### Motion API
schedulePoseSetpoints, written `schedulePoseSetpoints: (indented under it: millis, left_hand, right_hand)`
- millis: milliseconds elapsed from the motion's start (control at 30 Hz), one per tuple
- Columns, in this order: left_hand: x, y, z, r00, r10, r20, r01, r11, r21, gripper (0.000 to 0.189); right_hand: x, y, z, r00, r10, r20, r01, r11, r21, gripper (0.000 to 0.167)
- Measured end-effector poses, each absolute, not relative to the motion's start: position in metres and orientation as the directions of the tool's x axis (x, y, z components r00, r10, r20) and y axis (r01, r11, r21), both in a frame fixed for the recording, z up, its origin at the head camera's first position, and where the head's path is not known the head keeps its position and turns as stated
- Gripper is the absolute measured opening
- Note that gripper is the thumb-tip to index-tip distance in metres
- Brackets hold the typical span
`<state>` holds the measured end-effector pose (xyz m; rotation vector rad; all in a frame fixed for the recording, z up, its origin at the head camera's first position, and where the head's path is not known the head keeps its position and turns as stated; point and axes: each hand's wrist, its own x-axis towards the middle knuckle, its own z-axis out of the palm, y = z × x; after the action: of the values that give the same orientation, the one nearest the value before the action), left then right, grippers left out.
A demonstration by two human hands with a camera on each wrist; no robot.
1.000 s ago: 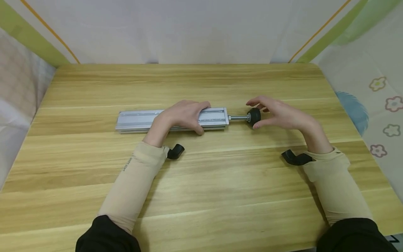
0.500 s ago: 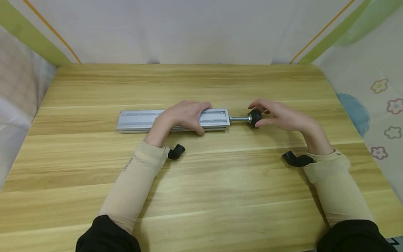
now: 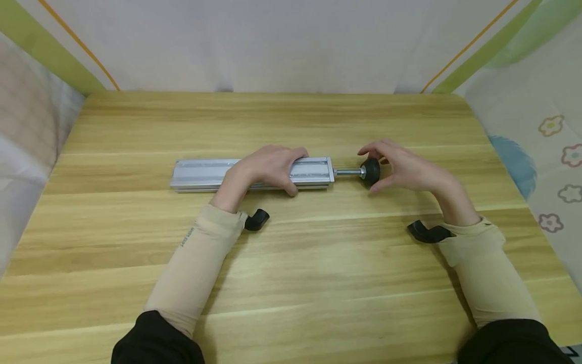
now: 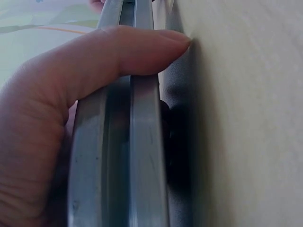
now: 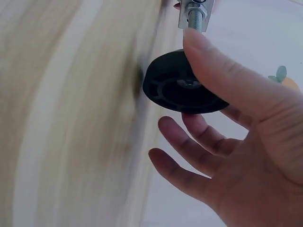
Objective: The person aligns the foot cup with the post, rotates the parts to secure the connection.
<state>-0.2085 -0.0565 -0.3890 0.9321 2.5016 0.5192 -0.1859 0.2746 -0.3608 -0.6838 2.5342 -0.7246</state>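
An aluminium extrusion profile (image 3: 204,174) lies crosswise on the wooden table. My left hand (image 3: 268,167) grips it from above, the thumb on its near side, as the left wrist view shows with the grooved profile edge (image 4: 147,142). From the profile's right end plate, a threaded stem (image 3: 347,172) leads to a black levelling foot (image 3: 370,172). My right hand (image 3: 406,164) curves its thumb and index finger round the foot's rim. In the right wrist view the thumb overlaps the foot (image 5: 163,80), while other fingers (image 5: 180,175) hang loosely apart below it.
The wooden table (image 3: 318,283) runs beneath both arms. A black curved wrist mount (image 3: 256,220) juts from the left sleeve, another black mount (image 3: 427,232) from the right. Pale cloth (image 3: 309,45) hangs behind the table and at its sides.
My right thumb and index finger closed a little on the foot half a second ago and are now spread slightly wider. The left hand keeps its hold; the profile has hardly shifted.
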Motion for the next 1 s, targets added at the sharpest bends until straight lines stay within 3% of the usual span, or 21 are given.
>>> schedulePoseSetpoints:
  millis: [333,667,833,1000]
  left_hand:
    - [-0.2079,-0.0585,-0.3884,-0.69,0.679,-0.252,0.523,0.708,0.474,0.07]
    - [-0.2071,-0.0587,-0.3887,-0.692,0.678,-0.25,0.524,0.709,0.472,0.071]
    - [-0.2076,-0.0577,-0.39,-0.691,0.677,-0.252,0.523,0.709,0.473,0.069]
    - [-0.2078,-0.0576,-0.3914,-0.693,0.676,-0.252,0.518,0.709,0.478,0.068]
  right_hand:
    - [-0.1863,0.2787,-0.3555,-0.773,-0.561,-0.296,-0.305,0.738,-0.602,0.054]
    - [-0.1863,0.2733,-0.3604,-0.778,-0.57,-0.264,-0.34,0.736,-0.586,0.081]
    - [-0.1863,0.2734,-0.3612,-0.782,-0.572,-0.247,-0.355,0.735,-0.578,0.076]
    - [-0.1874,0.2787,-0.3609,-0.768,-0.583,-0.266,-0.349,0.729,-0.589,0.058]
